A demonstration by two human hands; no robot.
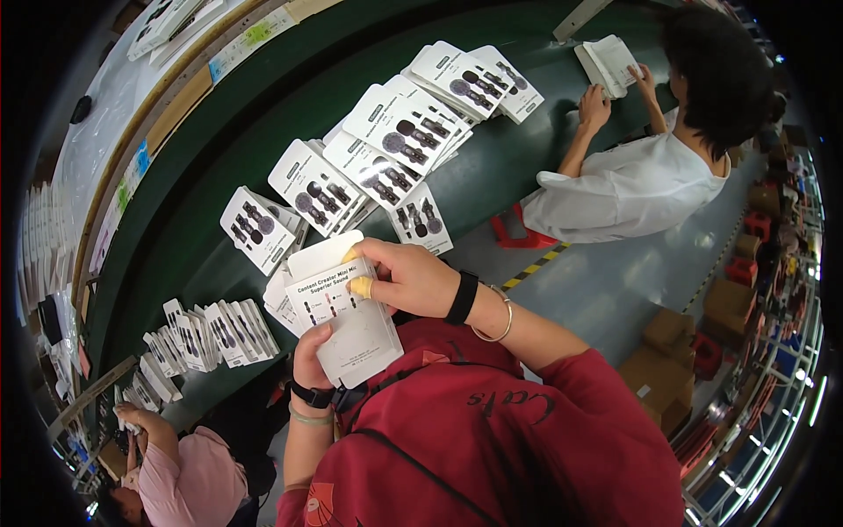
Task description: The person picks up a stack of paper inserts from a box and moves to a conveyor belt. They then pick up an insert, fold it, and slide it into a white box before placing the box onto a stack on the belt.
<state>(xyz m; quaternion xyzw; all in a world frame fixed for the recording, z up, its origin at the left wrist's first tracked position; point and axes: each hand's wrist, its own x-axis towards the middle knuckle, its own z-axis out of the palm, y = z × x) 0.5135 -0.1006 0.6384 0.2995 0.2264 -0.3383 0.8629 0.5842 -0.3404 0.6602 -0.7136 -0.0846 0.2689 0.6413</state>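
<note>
A flat white printed carton [356, 338] is held up in front of my chest, with its top flap raised. My left hand [310, 358] grips its left edge, thumb along the side. At its upper right, my right hand [413, 277] closes on the carton near the flap, with yellow coverings on two fingertips. Part of another white carton [279, 303] shows behind the held one. Just beyond lies a heap of similar cartons [399, 132] with dark microphone pictures, the nearest being a carton [256, 230] at the left end.
The cartons rest on a long dark green belt [492, 189]. A row of upright cartons [215, 334] stands at left. One co-worker in white [632, 189] handles a carton at upper right; another in pink [189, 479] works at lower left. A red stool [518, 230] and brown boxes [659, 378] are on the right.
</note>
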